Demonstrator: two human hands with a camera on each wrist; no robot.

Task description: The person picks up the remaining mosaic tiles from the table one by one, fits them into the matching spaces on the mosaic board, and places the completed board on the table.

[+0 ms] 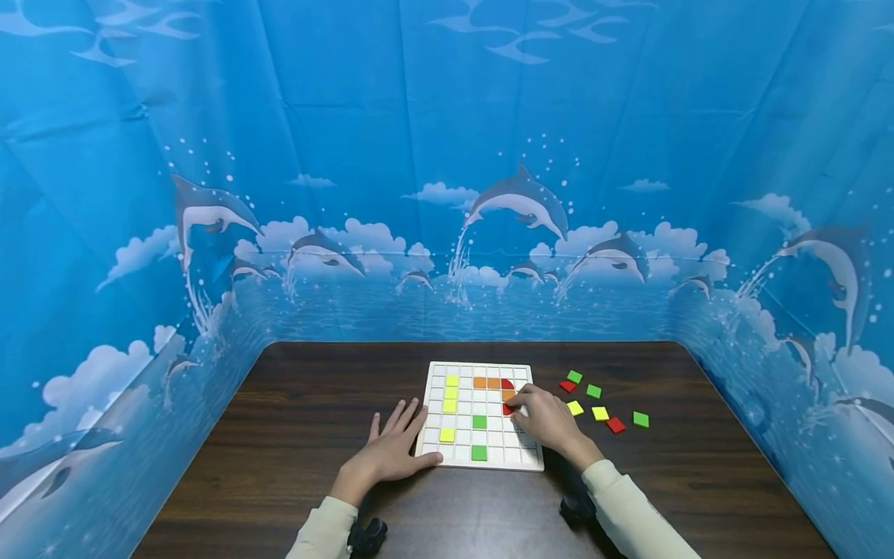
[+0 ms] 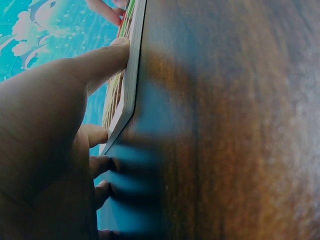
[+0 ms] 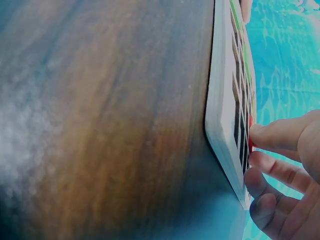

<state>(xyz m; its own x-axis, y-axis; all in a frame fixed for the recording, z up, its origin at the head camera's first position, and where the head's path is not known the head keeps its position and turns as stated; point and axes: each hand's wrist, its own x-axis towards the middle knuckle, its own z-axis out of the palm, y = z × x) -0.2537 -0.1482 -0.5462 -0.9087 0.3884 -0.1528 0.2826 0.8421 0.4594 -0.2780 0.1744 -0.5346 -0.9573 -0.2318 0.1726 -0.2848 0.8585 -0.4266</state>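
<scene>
A white gridded board (image 1: 461,458) lies on the dark wooden table, with yellow tiles (image 1: 450,394) down its left part. Two green tiles (image 1: 479,421) sit near the middle columns, and orange tiles (image 1: 486,383) run along an upper row beside a red piece with a curved edge (image 1: 507,383). My left hand (image 1: 393,450) rests spread at the board's left edge, its thumb on the front corner. At the board's right side, my right hand (image 1: 548,419) pinches a red tile (image 3: 251,134) against the grid, partly covered by the fingers.
Right of the board lie several loose tiles: green (image 1: 641,419), red (image 1: 615,425) and yellow (image 1: 600,414) among them. A blue dolphin-print curtain (image 1: 447,310) surrounds the back and sides of the table (image 1: 314,411).
</scene>
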